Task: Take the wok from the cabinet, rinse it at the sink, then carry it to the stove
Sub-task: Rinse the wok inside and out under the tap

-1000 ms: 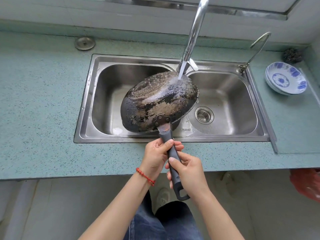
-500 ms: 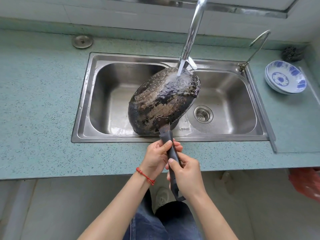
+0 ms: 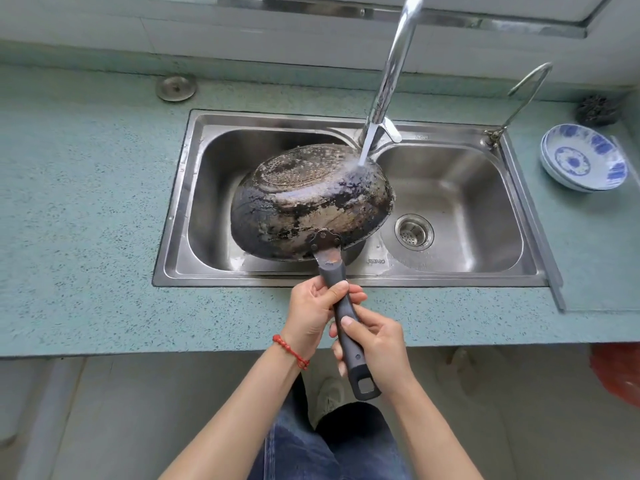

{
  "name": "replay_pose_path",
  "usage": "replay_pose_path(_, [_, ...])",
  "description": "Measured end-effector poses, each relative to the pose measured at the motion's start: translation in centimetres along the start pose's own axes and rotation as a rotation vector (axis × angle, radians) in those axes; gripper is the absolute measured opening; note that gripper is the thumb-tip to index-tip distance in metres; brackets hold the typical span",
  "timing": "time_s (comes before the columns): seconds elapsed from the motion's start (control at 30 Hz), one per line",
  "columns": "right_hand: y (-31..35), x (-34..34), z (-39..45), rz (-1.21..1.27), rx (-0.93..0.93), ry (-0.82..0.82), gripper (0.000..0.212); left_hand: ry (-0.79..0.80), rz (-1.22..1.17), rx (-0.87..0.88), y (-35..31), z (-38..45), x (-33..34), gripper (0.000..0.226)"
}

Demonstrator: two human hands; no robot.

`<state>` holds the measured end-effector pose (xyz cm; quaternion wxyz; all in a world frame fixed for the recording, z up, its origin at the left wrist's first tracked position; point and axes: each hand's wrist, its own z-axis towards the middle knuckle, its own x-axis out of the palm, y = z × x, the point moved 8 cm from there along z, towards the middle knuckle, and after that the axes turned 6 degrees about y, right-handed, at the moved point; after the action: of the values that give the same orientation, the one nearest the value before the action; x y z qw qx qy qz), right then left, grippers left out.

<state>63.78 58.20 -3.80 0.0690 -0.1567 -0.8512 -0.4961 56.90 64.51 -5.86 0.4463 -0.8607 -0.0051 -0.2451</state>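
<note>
The blackened, worn wok point(image 3: 311, 202) is held bottom-up and tilted over the steel double sink point(image 3: 349, 277), mostly above the left basin. Water runs from the tall chrome faucet point(image 3: 391, 74) onto the wok's far right edge. Its dark grey handle point(image 3: 346, 327) points toward me. My left hand point(image 3: 317, 315), with a red bead bracelet at the wrist, grips the upper handle. My right hand point(image 3: 375, 344) grips the lower handle just above the hanging hole. The wok's inside is hidden.
The teal speckled countertop point(image 3: 86, 220) surrounds the sink. Stacked blue-and-white bowls point(image 3: 583, 157) sit at the right, with a dark scrubber point(image 3: 597, 110) behind them. A second thin tap point(image 3: 519, 98) rises at the sink's right corner. The right basin shows a drain strainer point(image 3: 414, 232).
The wok has rolled back from a steeper tilt to a flatter, wider one, its bottom facing up more. Both hands keep their grip on the handle, and the water still hits the rim.
</note>
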Motion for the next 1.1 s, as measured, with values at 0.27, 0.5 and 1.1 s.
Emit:
replay_pose_path(0.27, [-0.2, 0.6, 0.4, 0.025, -0.017, 0.014, 0.017, -0.018, 0.008, 0.014, -0.4, 0.1, -0.6, 0.015])
replay_pose_path(0.5, [0.4, -0.2, 0.2, -0.112, -0.053, -0.051, 0.020, 0.029, -0.121, -0.015, 0.0, 0.4, 0.2, 0.018])
replay_pose_path(1.1, [0.3, -2.0, -0.9, -0.365, -0.044, -0.180, 0.019, 0.117, -0.264, -0.072, 2.2, 0.6, 1.6, 0.036])
